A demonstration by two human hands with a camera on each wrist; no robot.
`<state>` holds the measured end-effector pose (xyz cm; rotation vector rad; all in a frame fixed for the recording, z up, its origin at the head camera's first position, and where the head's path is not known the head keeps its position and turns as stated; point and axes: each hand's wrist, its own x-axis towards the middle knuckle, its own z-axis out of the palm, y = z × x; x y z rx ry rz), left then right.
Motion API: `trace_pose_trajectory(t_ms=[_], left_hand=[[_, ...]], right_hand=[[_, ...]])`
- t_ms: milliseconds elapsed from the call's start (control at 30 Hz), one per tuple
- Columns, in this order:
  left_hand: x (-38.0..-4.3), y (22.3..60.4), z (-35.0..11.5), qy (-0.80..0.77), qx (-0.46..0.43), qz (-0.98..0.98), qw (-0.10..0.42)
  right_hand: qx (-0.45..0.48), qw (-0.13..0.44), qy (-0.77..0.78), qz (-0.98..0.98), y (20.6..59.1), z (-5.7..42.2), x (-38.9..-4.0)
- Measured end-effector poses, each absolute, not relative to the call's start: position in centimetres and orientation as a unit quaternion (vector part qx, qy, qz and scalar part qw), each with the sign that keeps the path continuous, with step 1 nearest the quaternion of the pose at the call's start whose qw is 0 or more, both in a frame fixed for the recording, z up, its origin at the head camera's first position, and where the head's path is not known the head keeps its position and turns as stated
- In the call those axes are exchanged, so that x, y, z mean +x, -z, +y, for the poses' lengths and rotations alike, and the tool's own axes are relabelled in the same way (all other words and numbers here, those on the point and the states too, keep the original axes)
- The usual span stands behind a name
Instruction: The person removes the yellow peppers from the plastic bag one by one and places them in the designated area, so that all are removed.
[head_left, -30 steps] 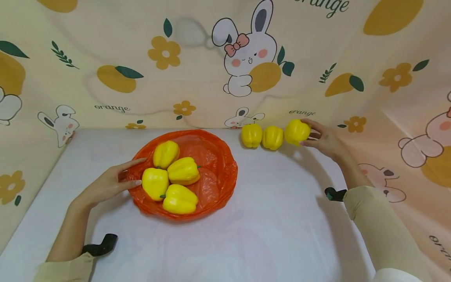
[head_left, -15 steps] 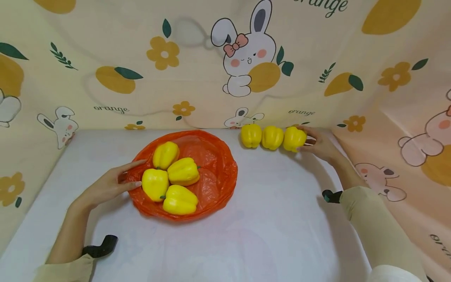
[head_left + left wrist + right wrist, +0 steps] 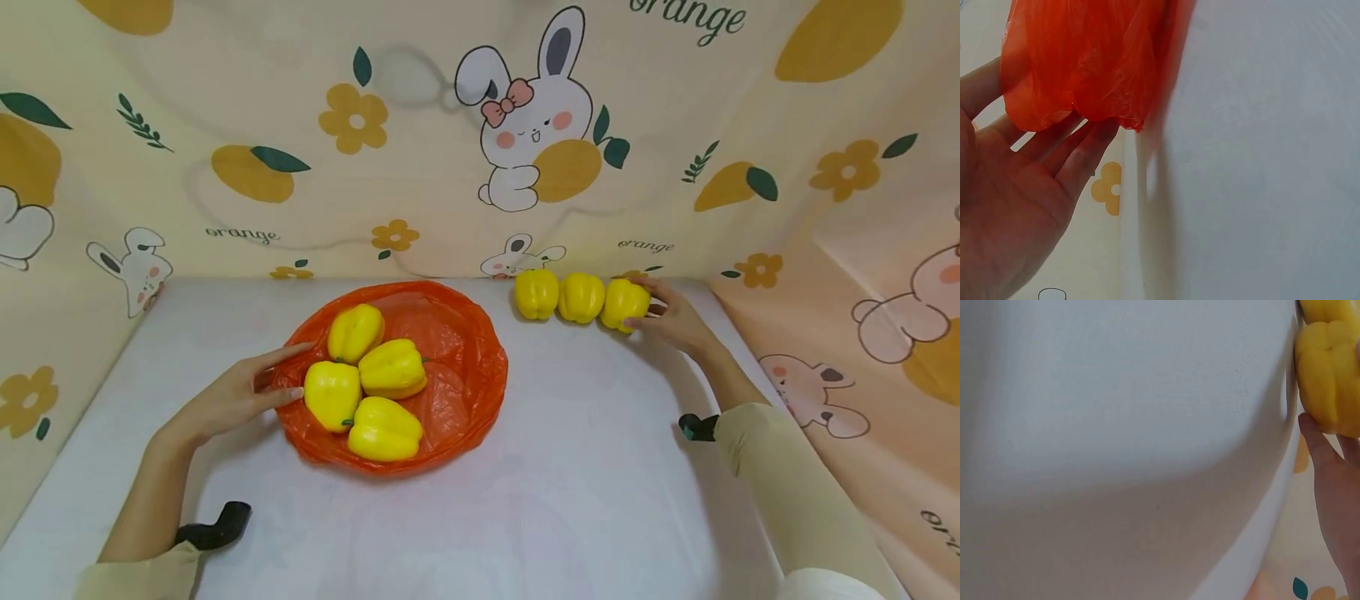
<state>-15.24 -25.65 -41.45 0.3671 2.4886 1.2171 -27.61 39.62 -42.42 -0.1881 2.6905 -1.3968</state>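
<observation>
1. Head view: A yellow bell pepper (image 3: 621, 305) sits at the right end of a row of three near the far edge of a white table (image 3: 570, 467). The person's right hand (image 3: 675, 318) grips it from the right, thumb on the near side.

2. A middle pepper (image 3: 581, 297) and a left-end pepper (image 3: 536, 293) complete the row, standing close together. The right wrist view catches fingertips on the gripped pepper, with part of another beside it.

3. Left of the row and apart from it, a red plastic bag (image 3: 483, 375) lies opened into a wide round. Four more yellow peppers (image 3: 392, 368) are grouped toward its left side, green stems showing on some.

4. The left hand (image 3: 236, 392), well apart from the right, rests against the bag's left side, its fingers extended; the left wrist view shows them against crumpled red plastic.

5. Beige sleeves (image 3: 795, 483) cover both forearms, and a black device (image 3: 217, 527) sits at each wrist.

6. A cream cloth backdrop (image 3: 420, 50) repeats the word "orange" in dark script: at the top right, just above the row, and at left above the bag; another at the right edge is cut off. Rabbits (image 3: 540, 150), fruit and flowers are printed around the lettering.
</observation>
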Motion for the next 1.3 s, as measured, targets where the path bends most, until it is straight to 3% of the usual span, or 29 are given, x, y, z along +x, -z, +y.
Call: trace_pose_trajectory(t_ms=[267, 933, 1300], left_hand=[[-15.3, 41.5, -25.6, -0.43, 0.124, 0.877, 0.176], [-15.2, 41.6, -25.8, -0.43, 0.126, 0.878, 0.17], [-15.0, 41.5, -26.0, -0.436, 0.135, 0.874, 0.167]], right_hand=[[-0.053, 0.09, 0.47, 0.876, 40.2, 38.1, -26.6], [-0.04, 0.099, 0.45, 0.887, 39.3, 36.7, -25.8], [-0.029, 0.045, 0.462, 0.885, 38.9, 36.7, -25.2]])
